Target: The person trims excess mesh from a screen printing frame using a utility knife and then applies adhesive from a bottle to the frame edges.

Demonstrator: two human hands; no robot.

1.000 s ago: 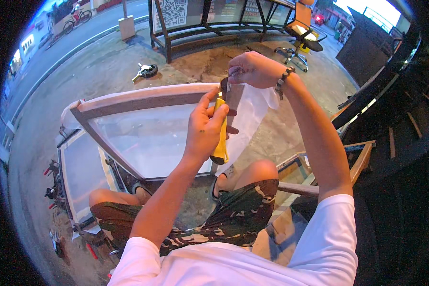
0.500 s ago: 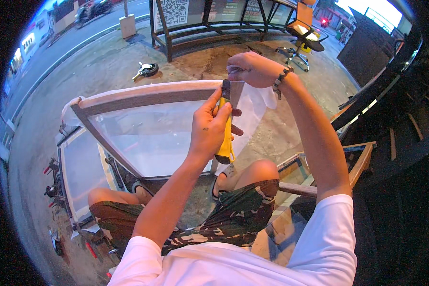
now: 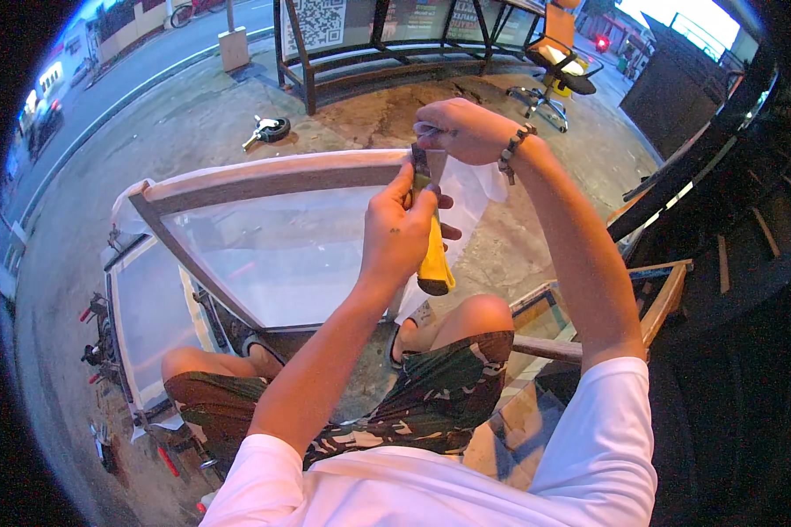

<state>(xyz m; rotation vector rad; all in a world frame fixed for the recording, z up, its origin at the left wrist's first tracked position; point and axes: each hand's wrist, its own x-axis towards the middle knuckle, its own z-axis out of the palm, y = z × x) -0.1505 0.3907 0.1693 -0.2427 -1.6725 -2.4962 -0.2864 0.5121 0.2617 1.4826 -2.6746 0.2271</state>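
My left hand [image 3: 397, 227] grips a yellow-and-black utility knife [image 3: 435, 263] upright, its dark top end against the upper right corner of a wooden frame [image 3: 277, 183]. My right hand [image 3: 466, 132] is pinched just above that corner, on something pale too small to make out. The frame, leaning in front of my knees, has translucent white mesh [image 3: 272, 250] across it, and a loose white sheet [image 3: 475, 202] hangs from its right side.
A second screen frame [image 3: 149, 316] with clamps [image 3: 92, 351] lies left; a wooden frame [image 3: 664, 307] is right. Beyond are a loose caster [image 3: 272, 130], an orange chair [image 3: 558, 44], a black metal structure [image 3: 387, 70], a dark panel [image 3: 659, 92] and a road [image 3: 132, 61].
My left hand and the knife have shifted slightly right, the knife's lower end rising. My right hand stays pinched at the corner. Vehicles have moved along the road.
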